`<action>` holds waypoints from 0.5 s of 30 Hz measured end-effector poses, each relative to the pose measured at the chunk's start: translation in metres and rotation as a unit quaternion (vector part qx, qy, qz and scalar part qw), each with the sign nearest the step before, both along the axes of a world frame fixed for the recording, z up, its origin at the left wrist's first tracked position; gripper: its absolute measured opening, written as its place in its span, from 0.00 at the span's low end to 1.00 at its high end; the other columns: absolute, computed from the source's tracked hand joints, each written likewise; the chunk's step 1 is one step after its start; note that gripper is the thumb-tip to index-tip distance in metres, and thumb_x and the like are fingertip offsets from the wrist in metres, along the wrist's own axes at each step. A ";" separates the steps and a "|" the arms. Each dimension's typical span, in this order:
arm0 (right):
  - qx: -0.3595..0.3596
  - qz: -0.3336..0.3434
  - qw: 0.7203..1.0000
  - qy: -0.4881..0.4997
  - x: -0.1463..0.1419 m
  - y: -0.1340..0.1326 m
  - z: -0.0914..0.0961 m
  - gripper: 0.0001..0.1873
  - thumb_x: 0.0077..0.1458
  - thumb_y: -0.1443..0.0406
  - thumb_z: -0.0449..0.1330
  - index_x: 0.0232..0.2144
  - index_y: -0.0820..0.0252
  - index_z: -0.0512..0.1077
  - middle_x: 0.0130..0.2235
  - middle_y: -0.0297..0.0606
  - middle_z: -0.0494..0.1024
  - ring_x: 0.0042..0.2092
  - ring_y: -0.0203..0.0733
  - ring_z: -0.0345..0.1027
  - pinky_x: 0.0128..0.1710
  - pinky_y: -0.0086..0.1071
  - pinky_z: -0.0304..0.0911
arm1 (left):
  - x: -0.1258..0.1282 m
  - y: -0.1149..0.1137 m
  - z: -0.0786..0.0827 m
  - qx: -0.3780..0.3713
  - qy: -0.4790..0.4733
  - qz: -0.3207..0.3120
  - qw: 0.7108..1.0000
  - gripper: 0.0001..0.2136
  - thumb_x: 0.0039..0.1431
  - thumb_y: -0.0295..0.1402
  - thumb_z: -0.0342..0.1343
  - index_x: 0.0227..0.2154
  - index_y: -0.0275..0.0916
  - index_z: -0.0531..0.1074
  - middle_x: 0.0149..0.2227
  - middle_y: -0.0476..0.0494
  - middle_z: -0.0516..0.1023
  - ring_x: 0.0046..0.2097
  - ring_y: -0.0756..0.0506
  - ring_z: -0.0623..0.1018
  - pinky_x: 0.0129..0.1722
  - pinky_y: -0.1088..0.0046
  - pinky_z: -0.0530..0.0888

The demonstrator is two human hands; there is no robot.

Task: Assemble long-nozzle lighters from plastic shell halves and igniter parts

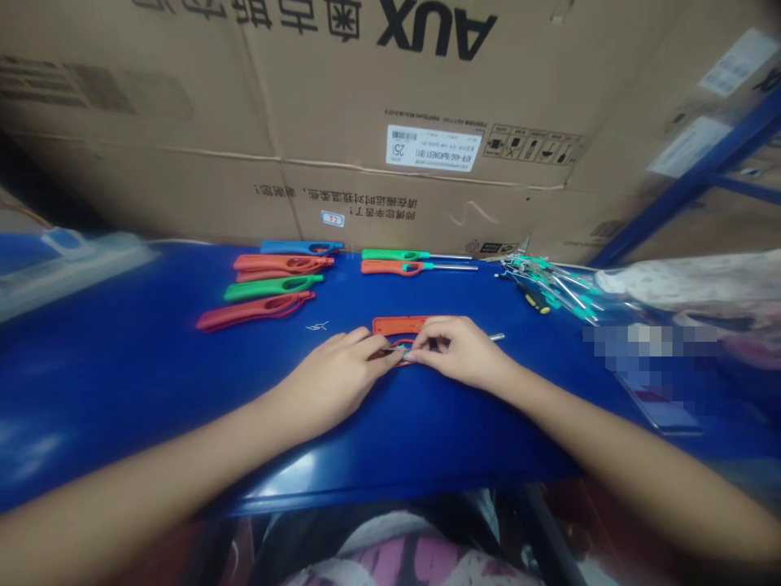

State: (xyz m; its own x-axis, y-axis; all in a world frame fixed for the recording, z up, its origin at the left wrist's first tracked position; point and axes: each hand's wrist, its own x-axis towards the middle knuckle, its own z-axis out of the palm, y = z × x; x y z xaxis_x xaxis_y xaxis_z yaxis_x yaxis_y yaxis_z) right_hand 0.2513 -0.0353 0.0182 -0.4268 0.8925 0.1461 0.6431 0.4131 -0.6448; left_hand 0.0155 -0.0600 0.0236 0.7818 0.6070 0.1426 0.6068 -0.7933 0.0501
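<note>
Orange plastic lighter casing is lying mid-counter, just in front of an open orange shell half; the left hand is holding the casing in a nearly closed grip, and the right hand is pinching tightly at a tiny part I cannot identify. Fitting inner parts is apparently the step in hand, so the next move is probably calling for steady support and precise seating. Farther right, teal-ended metal tubes are lying heaped.

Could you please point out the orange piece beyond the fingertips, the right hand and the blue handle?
Orange piece (399,325): head view, middle of its visible face.
Right hand (467,350): head view, back of the hand.
Blue handle (285,247): head view, solid part beside the loop.
</note>
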 end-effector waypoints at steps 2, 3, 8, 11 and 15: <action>0.003 -0.001 1.000 -0.001 0.000 -0.001 0.001 0.05 0.52 0.65 0.70 0.27 0.59 0.78 0.30 0.32 0.77 0.26 0.31 0.60 0.27 0.27 0.53 | -0.001 0.002 -0.001 0.003 -0.014 -0.001 1.000 0.17 0.71 0.29 0.47 0.58 0.42 0.72 0.49 0.39 0.78 0.46 0.40 0.74 0.45 0.60 0.76; 0.003 0.002 1.000 -0.002 0.000 -0.001 0.002 0.05 0.52 0.65 0.70 0.27 0.59 0.78 0.30 0.32 0.77 0.26 0.31 0.60 0.27 0.27 0.54 | -0.001 0.003 -0.002 0.004 -0.025 -0.002 1.000 0.17 0.72 0.30 0.46 0.58 0.42 0.72 0.49 0.39 0.78 0.46 0.40 0.75 0.45 0.60 0.76; -0.006 0.025 1.000 -0.004 0.002 -0.001 0.010 0.04 0.54 0.66 0.68 0.29 0.60 0.77 0.31 0.33 0.77 0.27 0.31 0.61 0.29 0.27 0.56 | -0.002 0.007 -0.005 -0.013 -0.088 -0.010 0.996 0.15 0.72 0.33 0.47 0.55 0.43 0.74 0.49 0.42 0.80 0.47 0.41 0.76 0.45 0.62 0.76; -0.009 0.043 0.999 -0.003 0.006 -0.001 0.013 0.03 0.55 0.69 0.66 0.30 0.60 0.76 0.31 0.33 0.76 0.28 0.31 0.63 0.30 0.26 0.58 | -0.003 0.008 -0.005 -0.036 -0.124 0.005 0.992 0.13 0.70 0.32 0.51 0.54 0.43 0.73 0.50 0.43 0.80 0.48 0.41 0.77 0.46 0.63 0.76; 0.005 0.091 0.996 -0.013 0.013 0.000 0.015 0.04 0.55 0.70 0.65 0.33 0.60 0.75 0.33 0.33 0.75 0.30 0.33 0.65 0.31 0.27 0.59 | -0.003 0.008 -0.004 -0.088 -0.156 0.060 0.982 0.14 0.64 0.30 0.58 0.52 0.39 0.71 0.49 0.41 0.80 0.48 0.41 0.79 0.47 0.63 0.77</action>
